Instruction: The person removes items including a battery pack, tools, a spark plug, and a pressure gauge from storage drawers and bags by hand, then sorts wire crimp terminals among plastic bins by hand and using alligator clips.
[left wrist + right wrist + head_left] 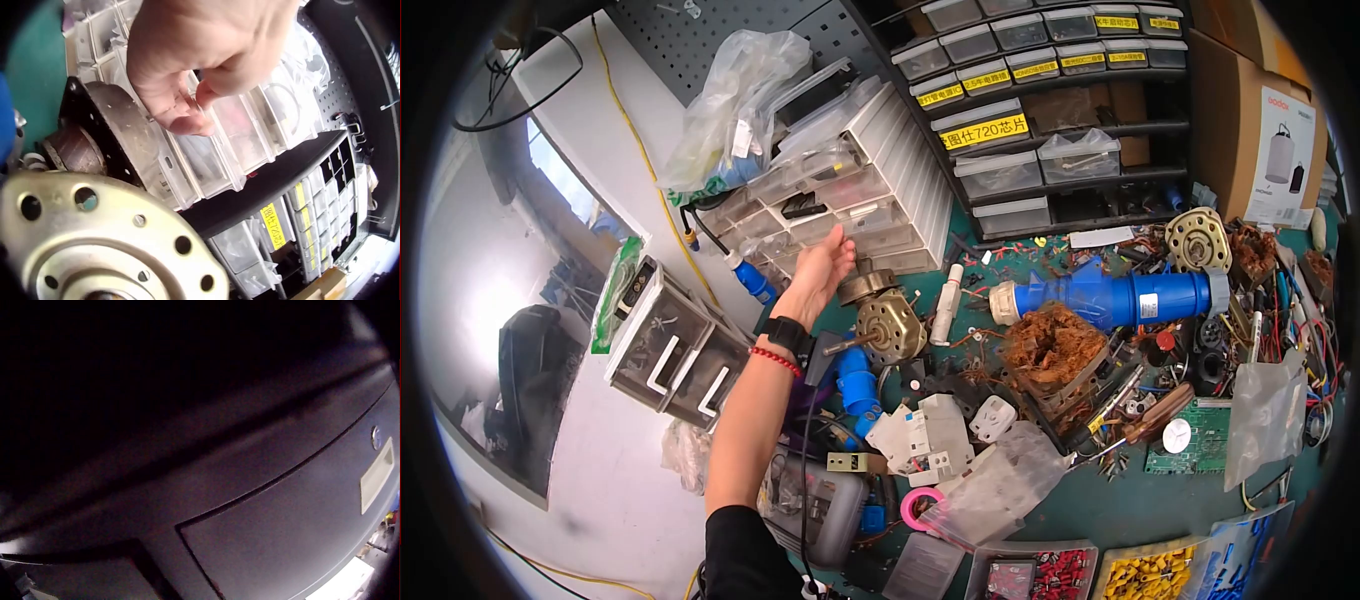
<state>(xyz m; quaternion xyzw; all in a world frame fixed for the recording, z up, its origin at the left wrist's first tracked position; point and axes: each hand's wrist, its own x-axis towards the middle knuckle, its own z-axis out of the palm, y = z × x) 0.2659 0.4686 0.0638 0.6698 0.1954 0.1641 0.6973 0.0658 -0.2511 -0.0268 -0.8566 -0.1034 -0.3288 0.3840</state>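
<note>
Drawer cabinet (pixel 910 175), white with clear drawers: standing on the green bench (pixel 1100 502) and serving as landmark for this entry.

Hands, 2. Left hand (pixel 822 268): reaching to the cabinet's front, wearing a black watch (pixel 783 333) and a red bead bracelet (pixel 775 361) at the wrist. Its fingers are bending toward the thumb, leaving a small gap, over a clear drawer (pixel 203 164); whether they are gripping it, one cannot tell. Right hand: lying outside the pictures, so its opening and hold one cannot tell; its wrist view is showing a dark panelled surface (pixel 294 537).

Drawer: sitting among its neighbours in the cabinet's front, just beside the left fingertips.

Plastic bag, 1 (pixel 740 100): resting on top of the cabinet.

Gold-coloured flanged part, 1 (pixel 890 328): lying on the near side of the cabinet, its shaft pointing away from the flange. Dark metal part, 1 (pixel 122 122): sitting between that and the cabinet.

White cylindrical piece, 1 (pixel 947 305): lying just right of the cabinet, toward the person.

Black rack, 1 (pixel 1090 186): standing right of the cabinet, carrying small clear drawers, some bearing yellow labels.

Blue connector, 1 (pixel 1085 298): lying farther right of the cabinet, toward the person.

Rust-coloured mass, 1 (pixel 1050 345): sitting right of the cabinet, nearer the person than the connector.

Lidded clear container, 1 (pixel 685 345): standing left of the cabinet, showing white handles.

Red pieces (pixel 1060 572) and yellow pieces (pixel 1150 576): filling trays well apart from the cabinet, on its near side.
</note>
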